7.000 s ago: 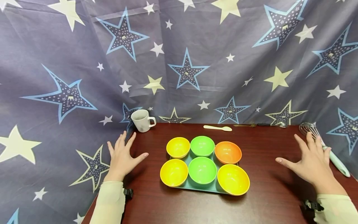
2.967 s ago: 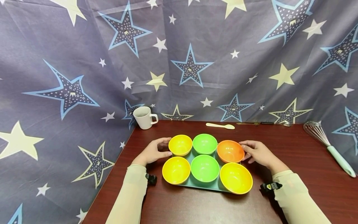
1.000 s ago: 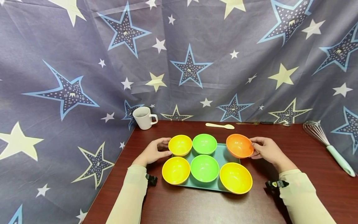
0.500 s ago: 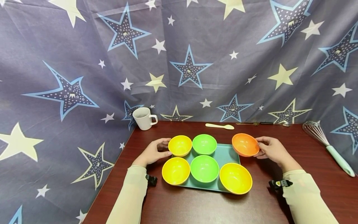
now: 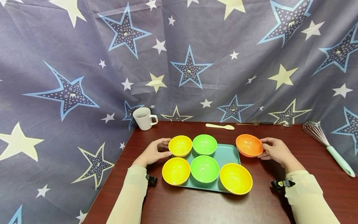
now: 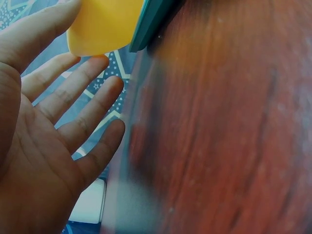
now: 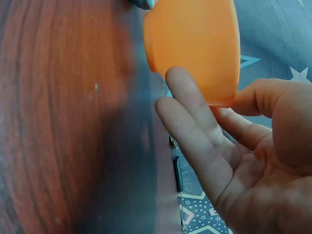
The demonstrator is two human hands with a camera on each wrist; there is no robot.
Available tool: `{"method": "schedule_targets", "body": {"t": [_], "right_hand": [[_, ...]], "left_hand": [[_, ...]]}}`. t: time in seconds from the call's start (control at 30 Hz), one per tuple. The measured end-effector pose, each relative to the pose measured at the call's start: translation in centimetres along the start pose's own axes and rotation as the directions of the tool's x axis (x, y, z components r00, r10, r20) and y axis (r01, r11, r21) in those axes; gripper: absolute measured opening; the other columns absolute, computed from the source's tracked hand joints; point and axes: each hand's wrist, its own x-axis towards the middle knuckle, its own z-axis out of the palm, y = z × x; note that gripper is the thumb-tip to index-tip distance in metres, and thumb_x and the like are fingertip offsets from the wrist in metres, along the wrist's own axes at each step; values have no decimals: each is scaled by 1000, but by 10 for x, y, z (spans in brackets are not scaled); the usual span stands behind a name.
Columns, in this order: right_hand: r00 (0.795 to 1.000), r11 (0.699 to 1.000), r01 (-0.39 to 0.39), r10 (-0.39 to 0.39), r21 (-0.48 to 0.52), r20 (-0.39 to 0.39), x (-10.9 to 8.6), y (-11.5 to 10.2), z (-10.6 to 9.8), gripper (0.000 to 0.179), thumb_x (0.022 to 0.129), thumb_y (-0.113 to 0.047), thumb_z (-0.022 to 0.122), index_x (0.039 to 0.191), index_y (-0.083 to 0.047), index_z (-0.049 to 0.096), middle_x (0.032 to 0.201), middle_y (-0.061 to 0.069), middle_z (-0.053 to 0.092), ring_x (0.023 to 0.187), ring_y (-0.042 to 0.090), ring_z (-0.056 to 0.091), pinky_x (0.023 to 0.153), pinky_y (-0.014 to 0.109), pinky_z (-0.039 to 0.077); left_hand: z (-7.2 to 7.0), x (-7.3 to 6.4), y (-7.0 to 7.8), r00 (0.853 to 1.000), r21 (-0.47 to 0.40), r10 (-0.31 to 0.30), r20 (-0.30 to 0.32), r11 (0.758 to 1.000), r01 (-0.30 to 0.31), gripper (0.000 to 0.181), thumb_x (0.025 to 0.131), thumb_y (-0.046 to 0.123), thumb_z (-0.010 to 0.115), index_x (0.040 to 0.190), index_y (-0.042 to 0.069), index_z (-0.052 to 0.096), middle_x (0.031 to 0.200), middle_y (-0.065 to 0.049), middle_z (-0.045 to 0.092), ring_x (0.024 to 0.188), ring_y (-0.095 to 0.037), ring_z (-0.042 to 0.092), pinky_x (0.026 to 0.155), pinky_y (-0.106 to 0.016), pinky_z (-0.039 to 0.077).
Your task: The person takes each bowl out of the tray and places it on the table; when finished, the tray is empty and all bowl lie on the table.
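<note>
My right hand point(image 5: 277, 151) pinches the rim of an orange bowl point(image 5: 249, 145) between thumb and fingers, just off the right end of a teal tray point(image 5: 223, 154). In the right wrist view this orange bowl point(image 7: 200, 44) stands above the tabletop, two fingers under its side. My left hand point(image 5: 152, 152) reaches the back-left yellow bowl point(image 5: 180, 146), its relaxed fingers right at the bowl's side. Also on the tray sit two green bowls point(image 5: 205, 169), a front-left yellow bowl point(image 5: 176, 171) and a front-right yellow bowl point(image 5: 236, 179) that overhangs the tray's corner.
A white mug point(image 5: 144, 119) stands at the back left. Along the back edge lie a cream spoon point(image 5: 220, 126) and thin dark-handled utensils point(image 5: 272, 123). A whisk point(image 5: 328, 147) lies far right. Star-printed cloth point(image 5: 193, 28) hangs behind and at the sides of the table.
Both hands came in to the bowls. My right hand took the orange bowl from the tray's back-right spot and moved it right, past the tray's edge. Lately the left hand has stayed put.
</note>
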Motion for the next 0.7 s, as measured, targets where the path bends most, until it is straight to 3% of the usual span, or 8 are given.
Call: {"method": "schedule_targets", "body": {"t": [0.7], "right_hand": [[996,996,-81,81,-45,20,0,5,-5,44,110,-11,42,145,15,42,112,27,68,83,34,77,74,49,62]], "left_hand": [[-2,-1,2,1000,1,-11,16,1000,11,67,91,7,82,148,-9,50,132,-28,63,122,-54,58,106,-68,41]]}}
